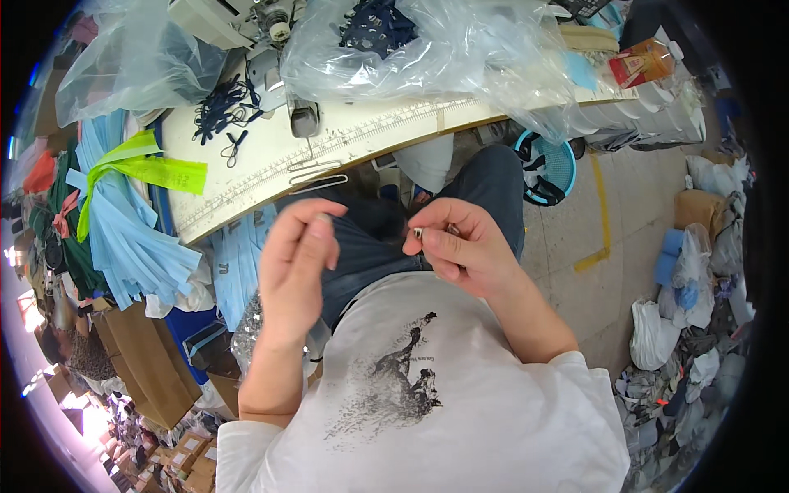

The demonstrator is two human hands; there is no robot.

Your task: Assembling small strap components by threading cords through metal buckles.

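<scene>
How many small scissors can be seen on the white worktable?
1. A small black pair of scissors lies on the white worktable, beside the tangle of dark blue cords, left of the sewing machine. Others may be hidden under the clear plastic bags.

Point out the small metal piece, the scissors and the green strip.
Metal piece [417, 233], head view: its shiny end, pinched in the right hand's [460, 246] fingertips.
Scissors [233, 148], head view: the handles, on the white table.
Green strip [156, 168], head view: the middle of the band over the blue fabric.
</scene>
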